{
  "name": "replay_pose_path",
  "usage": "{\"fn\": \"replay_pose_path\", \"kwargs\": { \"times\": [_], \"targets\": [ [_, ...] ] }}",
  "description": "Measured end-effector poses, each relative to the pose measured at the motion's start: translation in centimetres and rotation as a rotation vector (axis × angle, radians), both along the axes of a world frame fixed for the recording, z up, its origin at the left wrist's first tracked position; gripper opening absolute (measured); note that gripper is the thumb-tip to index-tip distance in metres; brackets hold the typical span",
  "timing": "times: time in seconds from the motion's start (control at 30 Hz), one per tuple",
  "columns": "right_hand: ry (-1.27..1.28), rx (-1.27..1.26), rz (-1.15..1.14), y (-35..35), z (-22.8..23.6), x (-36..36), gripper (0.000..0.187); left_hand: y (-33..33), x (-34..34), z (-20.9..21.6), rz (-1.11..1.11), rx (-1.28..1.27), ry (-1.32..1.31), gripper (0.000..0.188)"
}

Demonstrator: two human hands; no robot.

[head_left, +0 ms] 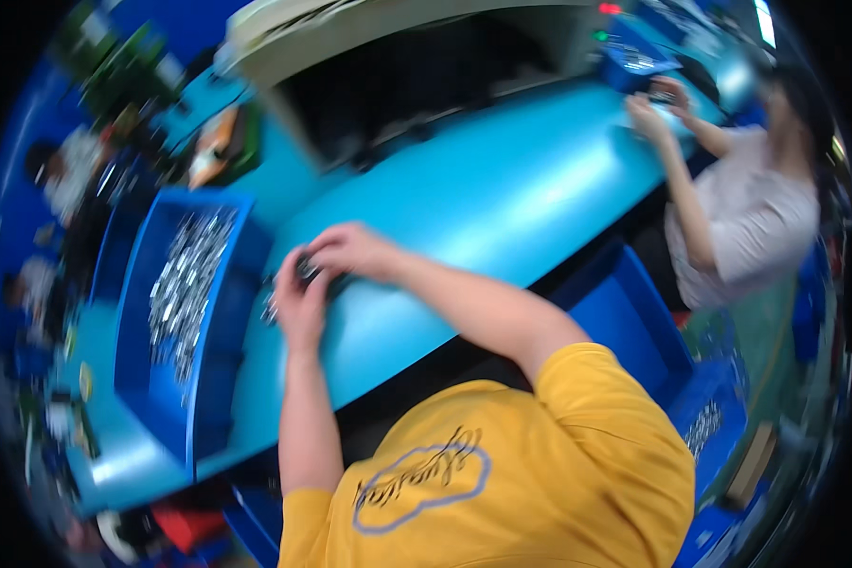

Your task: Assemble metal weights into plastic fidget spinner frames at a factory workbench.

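Note:
Both my hands meet above the blue-green table [388,327], just right of a blue bin. Between them is a small dark part [306,268], blurred and mostly covered by fingers. My left hand [300,308] has its fingers curled around the part from the near side. From the right, my right hand [358,252] reaches over with bent fingers pressed to the same part. A few small shiny metal pieces [270,301] lie on the table beside my left hand. The blue bin [220,355] holds a heap of small silvery metal pieces [187,284].
A pale-framed machine with a dark opening [417,85] stands behind the table. At the right a co-worker [743,204] handles something near a small blue bin [634,62]. Another blue bin [625,322] sits below the table's right edge. Other people [76,175] are at far left.

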State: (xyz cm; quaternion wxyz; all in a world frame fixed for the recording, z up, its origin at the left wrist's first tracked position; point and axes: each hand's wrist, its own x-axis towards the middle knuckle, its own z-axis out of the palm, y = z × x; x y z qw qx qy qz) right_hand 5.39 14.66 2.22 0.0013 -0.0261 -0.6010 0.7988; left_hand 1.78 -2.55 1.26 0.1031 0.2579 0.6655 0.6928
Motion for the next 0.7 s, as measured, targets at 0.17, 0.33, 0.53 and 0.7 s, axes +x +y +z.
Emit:
{"fn": "replay_pose_path", "kwargs": {
  "times": [0.17, 0.33, 0.53, 0.7],
  "targets": [
    [-0.066, -0.072, -0.013, 0.0, 1.3, 0.4, 0.031, -0.1, 0.0, 1.1, -0.002, 0.037, -0.073, 0.047],
    [-0.060, 0.013, -0.019, -1.0, 1.1, 0.2, 0.027, -0.2, 0.5, -0.1, 0.042, 0.063, -0.005, 0.047],
    [-0.081, -0.086, 0.020, -0.7, 1.5, 0.0, 0.026, -1.0, 0.0, 1.1, -0.007, 0.128, -0.181, 0.036],
    [0.196, 0.105, -0.025, -1.0, 2.7, 0.7, 0.026, -2.8, 0.4, 2.0, -0.029, 0.301, -0.479, 0.059]
  ]
}}
